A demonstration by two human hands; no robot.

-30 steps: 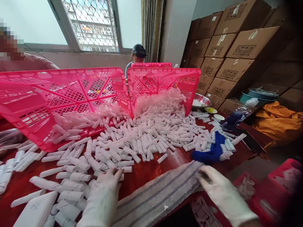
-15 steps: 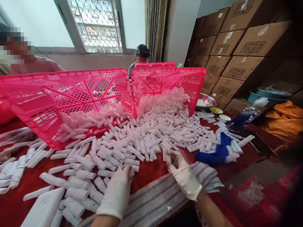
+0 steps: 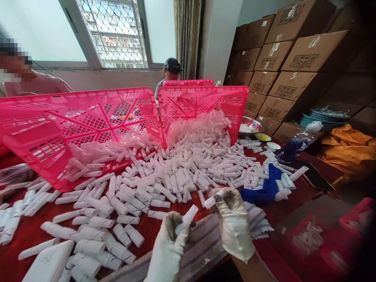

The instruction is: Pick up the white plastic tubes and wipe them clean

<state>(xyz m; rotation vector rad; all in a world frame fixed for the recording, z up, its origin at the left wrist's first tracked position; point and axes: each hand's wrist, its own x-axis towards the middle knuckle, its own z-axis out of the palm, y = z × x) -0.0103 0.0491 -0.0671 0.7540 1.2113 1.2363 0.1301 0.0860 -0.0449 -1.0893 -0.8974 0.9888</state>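
My left hand [image 3: 169,246], in a white glove with soiled fingertips, is closed around a white tube [image 3: 188,216] that points up and to the right. Another white tube with dark print [image 3: 214,199] sits between the fingers of my right hand [image 3: 236,223], also gloved, level with the near edge of the heap. The two tubes are apart. Beneath both hands lies a striped grey towel [image 3: 202,244]. A large heap of white tubes [image 3: 182,172] spreads over the red tabletop in front of them, many with dark marks.
Two pink baskets [image 3: 114,94] lie tipped toward me, spilling tubes. A blue glove [image 3: 266,188], a bottle of dark liquid [image 3: 296,147] and a metal bowl [image 3: 252,126] are at the right. A white box [image 3: 48,262] lies near left. Two people sit beyond; cartons [image 3: 293,58] are stacked behind.
Both hands have taken up a white tube each from the heap. The left hand has moved right and toward me; the right has shifted slightly right. The view has turned a little right.
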